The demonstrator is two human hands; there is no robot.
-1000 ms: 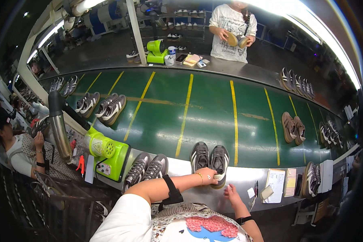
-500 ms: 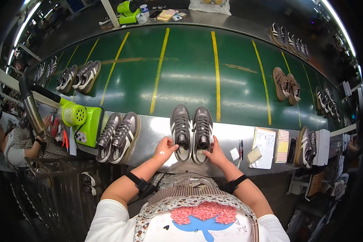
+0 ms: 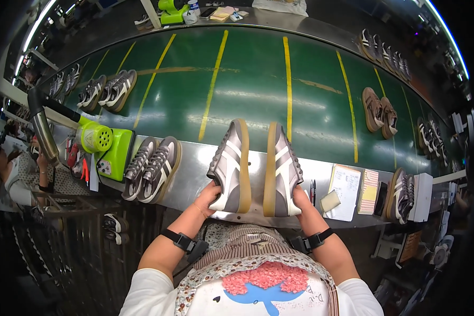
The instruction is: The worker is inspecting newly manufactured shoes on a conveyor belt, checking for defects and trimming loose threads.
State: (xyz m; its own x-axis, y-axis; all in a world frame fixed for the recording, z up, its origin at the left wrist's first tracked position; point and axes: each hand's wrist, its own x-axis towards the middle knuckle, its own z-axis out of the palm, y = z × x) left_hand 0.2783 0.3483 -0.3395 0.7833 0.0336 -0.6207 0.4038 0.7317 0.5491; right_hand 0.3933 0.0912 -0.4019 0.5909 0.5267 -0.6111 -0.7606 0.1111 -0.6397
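Two dark grey sneakers with white stripes and gum soles are tipped on their sides above the metal ledge (image 3: 197,158), toes pointing away from me. My left hand (image 3: 209,196) grips the left sneaker (image 3: 230,168) at its heel, fingers partly hidden behind it. At the heel of the right sneaker (image 3: 283,174), my right hand (image 3: 298,200) is closed, most of its fingers out of sight. The soles face each other with a gap between them.
A matching grey pair (image 3: 154,171) stands left, beside a lime-green machine (image 3: 116,155). Right lie a notebook (image 3: 345,187), a sponge (image 3: 330,200) and another pair (image 3: 400,195). Beyond, the green conveyor (image 3: 253,79) carries brown sneakers (image 3: 379,113) and grey ones (image 3: 118,90). A person (image 3: 16,174) sits at far left.
Both sneakers have been lifted and turned from upright onto their sides, so their outer stripes and soles show. My hands have moved from the shoe openings to around the heels and spread apart.
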